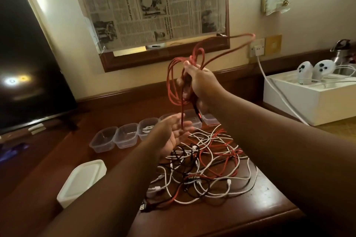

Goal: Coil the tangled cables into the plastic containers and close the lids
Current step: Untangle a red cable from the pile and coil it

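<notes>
Coiling under way: the right hand (194, 82) grips looped red cable (174, 75); the left hand (173, 134), fingers apparently relaxed, waits below. Next, an empty container (105, 140).

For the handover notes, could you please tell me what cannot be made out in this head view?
- Row of containers: its right end is hidden behind the right hand and the hanging red cable, so the count is unclear.
- Left hand: motion-blurred; whether it touches the red strand cannot be told.
- Cable pile: how many cables it holds is unreadable; its right part is covered by the right forearm.
</notes>
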### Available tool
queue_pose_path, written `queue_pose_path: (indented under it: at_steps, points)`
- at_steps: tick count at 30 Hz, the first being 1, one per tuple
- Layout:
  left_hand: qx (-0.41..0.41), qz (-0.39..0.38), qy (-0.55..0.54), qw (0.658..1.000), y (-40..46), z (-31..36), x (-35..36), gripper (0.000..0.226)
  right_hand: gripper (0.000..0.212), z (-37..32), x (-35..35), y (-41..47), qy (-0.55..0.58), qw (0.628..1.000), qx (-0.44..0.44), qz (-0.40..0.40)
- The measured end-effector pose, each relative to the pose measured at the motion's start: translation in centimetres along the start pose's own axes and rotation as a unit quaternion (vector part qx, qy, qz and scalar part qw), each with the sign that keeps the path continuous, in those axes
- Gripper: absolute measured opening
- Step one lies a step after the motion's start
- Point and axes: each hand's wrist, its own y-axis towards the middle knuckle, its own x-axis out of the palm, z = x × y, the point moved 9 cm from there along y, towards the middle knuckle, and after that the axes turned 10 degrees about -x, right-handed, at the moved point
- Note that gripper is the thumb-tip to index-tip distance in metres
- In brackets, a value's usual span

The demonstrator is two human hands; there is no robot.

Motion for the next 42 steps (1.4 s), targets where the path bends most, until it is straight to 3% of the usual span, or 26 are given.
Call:
queue_pose_path:
  at_steps: [4, 9, 14, 17, 20, 23, 25, 27, 29, 33, 35, 37, 38, 40, 42]
  points:
    - [0.122, 0.095, 0.021, 0.988, -1.7, 2.9, -1.9, 0.034, 0.026, 0.1, 1.0, -2.5, -0.163, 0.98, 0.083, -0.079]
    - [0.231, 0.194, 0.1, 0.948, -5.6, 6.4, -5.1, 0.037, 0.021, 0.9, 2.1, -6.6, -0.326, 0.882, 0.175, -0.291]
    - [0.281, 0.154, 0.103, 0.942, -10.3, 8.3, -4.9, 0.034, 0.025, 1.5, 1.8, -12.3, -0.414, 0.746, 0.258, -0.454]
    - [0.273, 0.092, 0.099, 0.952, -12.6, 8.2, -3.8, 0.041, 0.048, 1.3, 1.7, -13.6, -0.473, 0.707, 0.233, -0.471]
    - [0.268, 0.076, 0.122, 0.953, -14.8, 7.3, -2.3, 0.031, 0.078, 0.3, 1.8, -13.0, -0.498, 0.742, 0.176, -0.412]
    - [0.263, 0.063, 0.143, 0.952, -16.6, 6.2, -0.8, 0.02, 0.06, -1.0, 2.1, -11.8, -0.465, 0.825, 0.092, -0.306]
    - [0.268, 0.072, 0.194, 0.941, -17.4, 5.7, -0.2, 0.018, 0.05, -2.7, 1.5, -11.0, -0.46, 0.866, -0.001, -0.196]
    - [0.285, 0.08, 0.26, 0.919, -18.0, 5.5, 0.4, 0.016, 0.047, -4.7, 1.6, -11.1, -0.477, 0.863, -0.106, -0.127]
    - [0.303, 0.072, 0.304, 0.9, -18.4, 5.3, 1.1, 0.013, 0.043, -4.9, 2.9, -11.8, -0.504, 0.838, -0.135, -0.16]
    - [0.341, 0.076, 0.369, 0.861, -18.6, 5.9, 2.3, 0.015, 0.02, -2.2, 4.5, -12.8, -0.553, 0.79, -0.038, -0.262]
    - [0.346, 0.089, 0.4, 0.844, -18.2, 6.1, 2.3, 0.018, 0.027, -0.7, 4.1, -13.2, -0.56, 0.771, 0.049, -0.297]
    - [0.328, 0.086, 0.417, 0.843, -17.5, 5.6, 2.1, 0.014, 0.033, 0.4, 3.1, -13.8, -0.494, 0.797, 0.149, -0.313]
    - [0.306, 0.074, 0.395, 0.863, -16.9, 5.1, 1.7, 0.01, 0.036, 1.0, 2.7, -14.0, -0.408, 0.835, 0.198, -0.313]
    - [0.236, 0.033, 0.236, 0.942, -15.5, 3.4, 0.7, 0.008, 0.044, 1.9, 2.7, -14.1, -0.161, 0.898, 0.269, -0.309]
    - [0.184, 0.004, 0.063, 0.981, -14.4, 1.4, 0.1, 0.014, 0.045, 1.8, 3.5, -13.9, 0.067, 0.91, 0.281, -0.298]
